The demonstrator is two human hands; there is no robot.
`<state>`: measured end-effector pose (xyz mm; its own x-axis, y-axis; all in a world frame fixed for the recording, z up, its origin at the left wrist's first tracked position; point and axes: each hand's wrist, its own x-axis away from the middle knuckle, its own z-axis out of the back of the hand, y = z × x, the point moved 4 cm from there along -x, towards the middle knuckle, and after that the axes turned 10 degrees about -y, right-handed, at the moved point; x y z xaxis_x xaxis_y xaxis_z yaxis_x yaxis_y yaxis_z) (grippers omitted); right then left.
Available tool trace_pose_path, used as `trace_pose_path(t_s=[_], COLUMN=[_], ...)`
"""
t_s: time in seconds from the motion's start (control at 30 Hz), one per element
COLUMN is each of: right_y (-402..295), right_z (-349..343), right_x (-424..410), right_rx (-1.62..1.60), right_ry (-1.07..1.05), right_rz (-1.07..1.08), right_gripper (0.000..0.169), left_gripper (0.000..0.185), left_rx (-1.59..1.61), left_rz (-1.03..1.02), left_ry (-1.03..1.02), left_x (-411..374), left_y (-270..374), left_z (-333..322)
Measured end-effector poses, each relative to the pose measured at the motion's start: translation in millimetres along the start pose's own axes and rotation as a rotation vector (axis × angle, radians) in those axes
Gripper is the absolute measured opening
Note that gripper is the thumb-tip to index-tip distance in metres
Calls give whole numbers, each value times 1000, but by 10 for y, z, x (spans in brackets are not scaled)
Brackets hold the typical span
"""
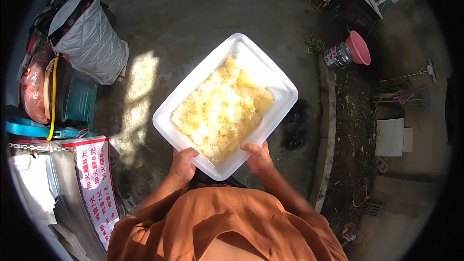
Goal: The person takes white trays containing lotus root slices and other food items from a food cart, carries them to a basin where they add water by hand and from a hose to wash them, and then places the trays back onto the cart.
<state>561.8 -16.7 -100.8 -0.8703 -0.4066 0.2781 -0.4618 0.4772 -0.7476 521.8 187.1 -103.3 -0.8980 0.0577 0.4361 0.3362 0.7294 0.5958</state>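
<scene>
A white plastic tub [203, 69] is held up in front of my body, turned so that its corners point up and down the view. Inside lies a heap of pale yellow, shredded or crumbly food [221, 108], which I cannot identify further; strong sunlight washes out part of it. My left hand [184, 165] grips the lower left rim, thumb over the edge. On the lower right rim, my right hand [258, 156] has the same hold. The fingers of both hands are mostly hidden under the tub.
A quilted silver cover [94, 40], a teal crate [80, 98] and a printed banner [96, 188] stand at left. To the right, a concrete curb [328, 123] borders a soil strip [349, 116]. Beyond are a pink basin [359, 48], a metal tin [339, 55] and a dark cabinet [353, 3].
</scene>
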Motion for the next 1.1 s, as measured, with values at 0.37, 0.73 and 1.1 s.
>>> trace_pose_path(t_s=[0.37, 0.73, 1.1], right_y=[-3108, -4964, -6788], right_z=[1811, 3832, 5167], right_x=[-1360, -3969, -5242], right_rx=[933, 1655, 1533], right_ry=[813, 562, 251], right_rz=[700, -244, -63], right_gripper=[50, 87, 50], left_gripper=[45, 34, 23], left_rx=[-163, -211, -459], left_rz=[154, 313, 547], left_ry=[-238, -234, -397], left_x=[-3097, -5647, -8547], left_y=[-130, -423, -497], left_z=[-1620, -3795, -5722])
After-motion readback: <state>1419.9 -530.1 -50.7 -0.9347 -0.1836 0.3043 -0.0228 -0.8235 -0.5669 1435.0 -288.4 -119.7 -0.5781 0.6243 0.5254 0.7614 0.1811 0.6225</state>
